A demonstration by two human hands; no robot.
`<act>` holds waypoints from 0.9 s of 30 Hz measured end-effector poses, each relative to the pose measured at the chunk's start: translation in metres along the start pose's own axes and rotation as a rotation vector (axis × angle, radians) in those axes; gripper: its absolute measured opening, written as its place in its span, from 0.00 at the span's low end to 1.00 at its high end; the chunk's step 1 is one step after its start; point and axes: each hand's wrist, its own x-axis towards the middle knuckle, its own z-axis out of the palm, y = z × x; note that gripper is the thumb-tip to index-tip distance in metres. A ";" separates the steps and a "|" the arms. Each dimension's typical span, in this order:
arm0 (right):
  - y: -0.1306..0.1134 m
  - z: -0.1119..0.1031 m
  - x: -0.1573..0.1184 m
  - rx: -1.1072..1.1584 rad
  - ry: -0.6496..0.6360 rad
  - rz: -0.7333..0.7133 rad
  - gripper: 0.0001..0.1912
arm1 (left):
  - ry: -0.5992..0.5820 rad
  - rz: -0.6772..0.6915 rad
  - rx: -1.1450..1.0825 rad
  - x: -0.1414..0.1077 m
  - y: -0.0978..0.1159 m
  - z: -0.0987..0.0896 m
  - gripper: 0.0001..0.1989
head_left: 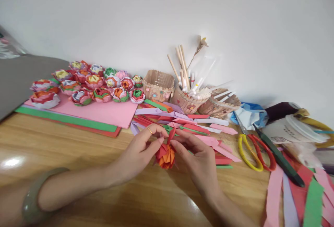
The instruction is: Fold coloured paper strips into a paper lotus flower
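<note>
Between my hands, above the wooden table, is a folded paper flower in orange and red, with a red pointed strip standing up from it. My left hand pinches the red paper at the flower's left side, thumb against fingertips. From the right, my right hand holds the flower near the upright strip, its thumb at the strip's base and its fingers bent behind. The fingers partly hide the flower's upper edges.
Several finished paper flowers stand on pink sheets at the left. Folded strips lie behind my hands, before decorated baskets. Scissors, a dark green cutter, a plastic tub and loose paper strips are right.
</note>
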 end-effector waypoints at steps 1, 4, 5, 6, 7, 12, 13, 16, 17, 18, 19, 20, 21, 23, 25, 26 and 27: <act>0.000 0.000 0.000 -0.035 -0.004 -0.041 0.11 | 0.021 -0.004 -0.033 0.000 0.000 0.000 0.04; 0.002 0.000 -0.002 -0.115 -0.024 -0.130 0.09 | 0.081 -0.003 -0.109 0.002 -0.001 0.000 0.01; 0.003 0.000 -0.003 -0.137 -0.023 -0.149 0.09 | 0.093 -0.016 -0.128 0.002 -0.001 0.001 0.04; 0.005 -0.001 -0.003 -0.162 -0.018 -0.171 0.10 | 0.101 -0.033 -0.142 0.003 -0.001 0.001 0.08; 0.006 -0.001 -0.003 -0.189 -0.013 -0.198 0.10 | 0.106 -0.048 -0.146 0.003 0.000 0.001 0.11; 0.008 -0.003 -0.005 -0.338 0.012 -0.366 0.11 | 0.111 -0.050 -0.027 0.003 0.001 0.001 0.07; 0.008 -0.003 -0.006 -0.364 0.017 -0.403 0.11 | 0.126 -0.026 0.012 0.003 0.000 0.001 0.06; 0.007 -0.003 -0.008 -0.420 0.053 -0.499 0.11 | 0.178 0.103 0.139 0.000 -0.001 -0.001 0.05; 0.007 -0.003 -0.009 -0.431 0.064 -0.517 0.11 | 0.190 0.154 0.178 -0.001 -0.001 -0.002 0.05; 0.006 -0.003 -0.010 -0.441 0.071 -0.536 0.11 | 0.199 0.203 0.212 -0.001 -0.002 -0.002 0.04; 0.006 -0.003 -0.010 -0.453 0.076 -0.554 0.10 | 0.205 0.247 0.241 -0.002 -0.002 -0.003 0.04; 0.005 -0.003 -0.011 -0.469 0.078 -0.576 0.10 | 0.209 0.290 0.264 -0.002 -0.002 -0.003 0.04; 0.005 -0.004 -0.011 -0.486 0.081 -0.605 0.10 | 0.210 0.337 0.283 -0.002 -0.002 -0.003 0.05; 0.005 -0.004 -0.011 -0.516 0.094 -0.680 0.10 | 0.213 0.438 0.304 -0.002 -0.003 -0.004 0.07; 0.006 -0.004 -0.011 -0.532 0.113 -0.745 0.10 | 0.217 0.504 0.318 -0.001 -0.004 -0.004 0.09; 0.006 -0.004 -0.010 -0.535 0.118 -0.767 0.10 | 0.219 0.524 0.324 -0.001 -0.005 -0.004 0.09; 0.006 -0.004 -0.010 -0.538 0.121 -0.780 0.11 | 0.221 0.537 0.330 -0.001 -0.005 -0.004 0.09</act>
